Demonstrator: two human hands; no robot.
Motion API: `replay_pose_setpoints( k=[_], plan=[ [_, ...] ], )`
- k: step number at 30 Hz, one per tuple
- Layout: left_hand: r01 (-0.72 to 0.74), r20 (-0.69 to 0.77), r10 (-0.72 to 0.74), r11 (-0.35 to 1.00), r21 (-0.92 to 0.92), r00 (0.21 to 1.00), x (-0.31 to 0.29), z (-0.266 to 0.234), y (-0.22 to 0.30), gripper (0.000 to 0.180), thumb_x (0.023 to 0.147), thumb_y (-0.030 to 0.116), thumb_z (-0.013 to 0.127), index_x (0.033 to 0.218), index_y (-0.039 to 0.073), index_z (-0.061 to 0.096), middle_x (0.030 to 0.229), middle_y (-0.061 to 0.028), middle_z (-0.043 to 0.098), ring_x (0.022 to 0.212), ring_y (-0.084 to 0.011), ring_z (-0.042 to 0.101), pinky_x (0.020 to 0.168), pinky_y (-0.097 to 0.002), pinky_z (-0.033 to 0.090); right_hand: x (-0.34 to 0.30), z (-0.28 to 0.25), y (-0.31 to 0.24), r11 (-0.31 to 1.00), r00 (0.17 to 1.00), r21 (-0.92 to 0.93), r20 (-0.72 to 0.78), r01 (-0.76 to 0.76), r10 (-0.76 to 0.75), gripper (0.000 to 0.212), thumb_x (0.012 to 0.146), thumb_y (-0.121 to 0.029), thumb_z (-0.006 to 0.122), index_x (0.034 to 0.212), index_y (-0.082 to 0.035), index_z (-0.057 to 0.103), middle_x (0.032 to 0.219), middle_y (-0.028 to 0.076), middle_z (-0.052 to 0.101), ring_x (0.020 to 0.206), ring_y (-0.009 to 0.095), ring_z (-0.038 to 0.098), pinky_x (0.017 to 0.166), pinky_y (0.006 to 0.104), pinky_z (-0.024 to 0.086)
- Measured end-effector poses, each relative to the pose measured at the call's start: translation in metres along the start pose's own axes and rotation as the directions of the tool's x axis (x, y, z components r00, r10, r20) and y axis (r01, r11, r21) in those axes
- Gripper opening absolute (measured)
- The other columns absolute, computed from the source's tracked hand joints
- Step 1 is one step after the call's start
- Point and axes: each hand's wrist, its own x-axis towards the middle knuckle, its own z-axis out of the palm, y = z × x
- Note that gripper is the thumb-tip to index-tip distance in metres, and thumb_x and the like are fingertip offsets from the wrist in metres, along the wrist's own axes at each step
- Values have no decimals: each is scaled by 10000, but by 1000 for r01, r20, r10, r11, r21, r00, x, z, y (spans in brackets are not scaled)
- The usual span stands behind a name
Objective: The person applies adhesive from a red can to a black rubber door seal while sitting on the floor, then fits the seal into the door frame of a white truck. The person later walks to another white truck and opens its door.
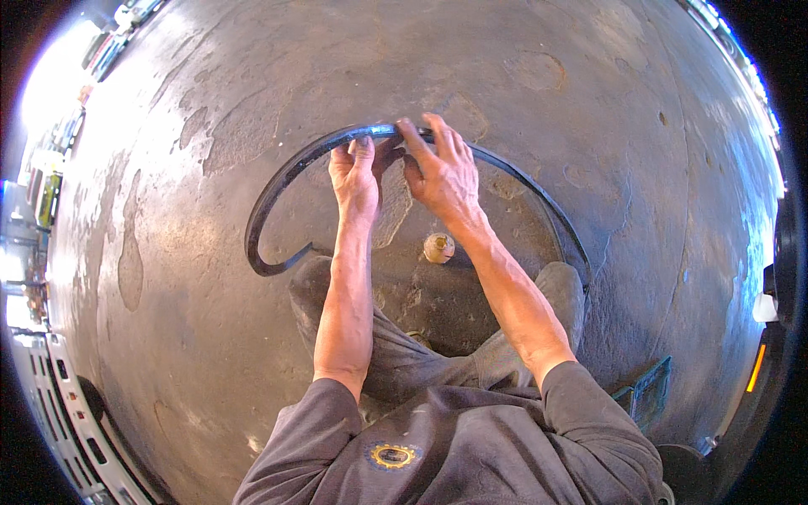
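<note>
A long black strip, bent into an arch like rubber or plastic trim, spans the space in front of my knees. Its glossy top catches the light, and the left end hooks back by my knee. My left hand pinches the strip near its crown, thumb against its near side. Close beside it, my right hand is closed on the same strip, the index finger laid along its top. Below my hands a small round tan container, with a darker yellowish top, rests on the floor between my legs.
I sit cross-legged on a worn, stained concrete floor. A teal plastic crate is by my right elbow. At the lower left is a pale slotted panel. A dark object with an orange strip stands at the right edge.
</note>
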Motion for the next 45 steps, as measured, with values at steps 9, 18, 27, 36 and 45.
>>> replay_pose_setpoints(
  k=[9,18,27,36,45],
  plan=[
    [-56,-7,56,994,-93,998,8,-18,15,213,952,116,490,1160,113,446,1083,-121,598,955,-369,632,820,-512,527,-71,-35,57,965,931,-65,252,-254,262,609,748,-225,680,1328,-180,502,1334,136,473,1216,318,472,1003,414,409],
    [9,11,-8,993,-121,1000,17,-16,4,175,930,164,556,1094,129,507,1043,-110,629,973,-392,623,837,-527,511,-169,30,54,907,907,262,353,-330,228,577,767,-188,727,1290,-132,491,1170,121,594,1075,301,587,859,372,509],
    [114,-59,-124,982,-152,991,25,-27,-3,143,946,148,531,1078,125,481,1021,-86,615,934,-361,643,780,-482,540,-165,55,127,-436,261,795,567,-421,781,348,830,-63,663,1149,-50,524,1011,74,597,868,219,609,690,334,527],
    [64,-166,-94,982,-179,982,28,-19,-8,147,949,154,523,1072,95,470,1023,-106,605,870,-333,655,732,-464,561,-140,82,102,-789,106,568,822,-234,560,321,957,-303,506,1116,-24,507,1009,164,592,830,282,621,668,350,561],
    [135,-177,-167,974,-182,970,40,-1,-1,168,957,162,492,1086,62,452,1017,-113,581,834,-332,660,676,-438,559,-126,72,78,-788,61,593,804,-165,592,332,941,-265,514,1140,0,499,1003,185,609,828,319,638,632,363,571]
  ],
)
